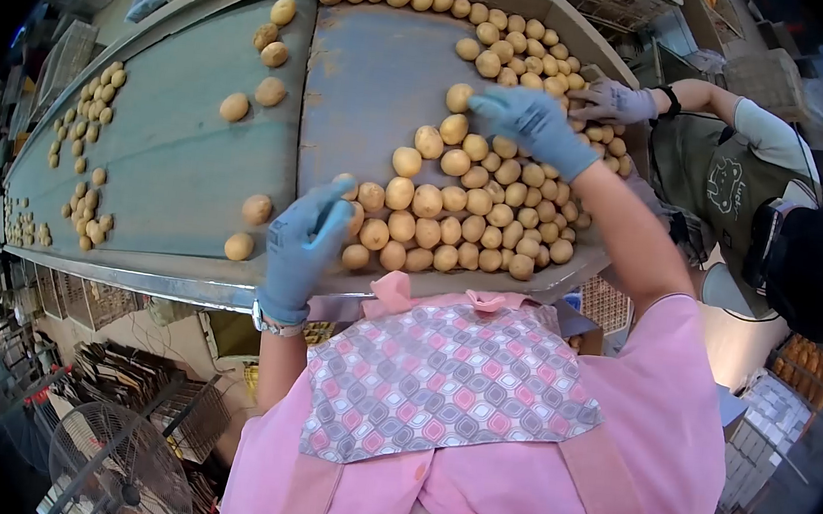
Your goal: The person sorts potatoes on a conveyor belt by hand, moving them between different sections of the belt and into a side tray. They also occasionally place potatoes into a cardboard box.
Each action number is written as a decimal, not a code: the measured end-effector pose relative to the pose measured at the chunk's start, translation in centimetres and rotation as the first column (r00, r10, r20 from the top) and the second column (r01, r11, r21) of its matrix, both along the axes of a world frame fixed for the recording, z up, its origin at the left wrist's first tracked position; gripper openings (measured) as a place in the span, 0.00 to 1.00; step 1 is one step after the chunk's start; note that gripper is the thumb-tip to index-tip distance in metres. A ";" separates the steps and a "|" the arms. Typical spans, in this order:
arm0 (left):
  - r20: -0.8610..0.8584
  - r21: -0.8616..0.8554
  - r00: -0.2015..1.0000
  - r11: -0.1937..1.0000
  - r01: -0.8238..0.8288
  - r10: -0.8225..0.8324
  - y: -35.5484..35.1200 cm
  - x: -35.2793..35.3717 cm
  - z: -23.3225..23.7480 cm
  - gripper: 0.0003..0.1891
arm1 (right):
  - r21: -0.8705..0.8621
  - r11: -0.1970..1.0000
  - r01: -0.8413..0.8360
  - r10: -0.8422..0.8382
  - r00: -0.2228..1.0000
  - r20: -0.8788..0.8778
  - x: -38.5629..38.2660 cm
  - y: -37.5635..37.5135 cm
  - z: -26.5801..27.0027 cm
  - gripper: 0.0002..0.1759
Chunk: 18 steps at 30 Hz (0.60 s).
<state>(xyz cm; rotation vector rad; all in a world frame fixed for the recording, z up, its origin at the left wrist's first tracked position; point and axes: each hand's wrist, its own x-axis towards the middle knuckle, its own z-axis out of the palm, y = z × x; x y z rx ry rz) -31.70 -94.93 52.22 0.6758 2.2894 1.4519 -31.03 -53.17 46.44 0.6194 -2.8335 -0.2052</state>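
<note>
Round yellow potatoes [427,201] lie crowded on the right part of a grey-blue sorting surface [369,84]. My left hand [303,247], in a blue-grey glove with a watch at the wrist, is at the near edge. Its thumb and fingers are apart beside the leftmost potatoes of the near rows, and it holds nothing visible. Further right, my right hand [535,128], gloved alike, reaches over the pile. Its blurred fingertips are close to a single potato [459,97]; whether they grip anything is unclear.
A co-worker's gloved hand [617,102] rests on potatoes at the right end. More potatoes [235,106] are scattered on the green belt [171,135] at left. A metal rim [161,284] runs along the near side; a fan [120,472] stands at lower left.
</note>
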 end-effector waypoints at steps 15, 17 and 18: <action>-0.348 -0.131 0.937 0.989 -0.074 0.024 -0.8 -1.3 -0.8 0.19 | -0.076 0.596 0.799 -0.709 0.569 0.417 -7.2 0.5 -3.6 0.22; -0.250 -0.034 0.966 0.996 -0.084 0.073 -1.3 -1.6 -0.5 0.22 | -0.164 0.519 0.839 -0.727 0.534 0.431 -7.3 0.6 -3.3 0.24; -0.274 -0.019 0.960 0.997 -0.073 0.065 -1.5 -1.4 -0.1 0.24 | -0.233 0.490 0.840 -0.718 0.541 0.437 -6.8 0.9 -2.6 0.24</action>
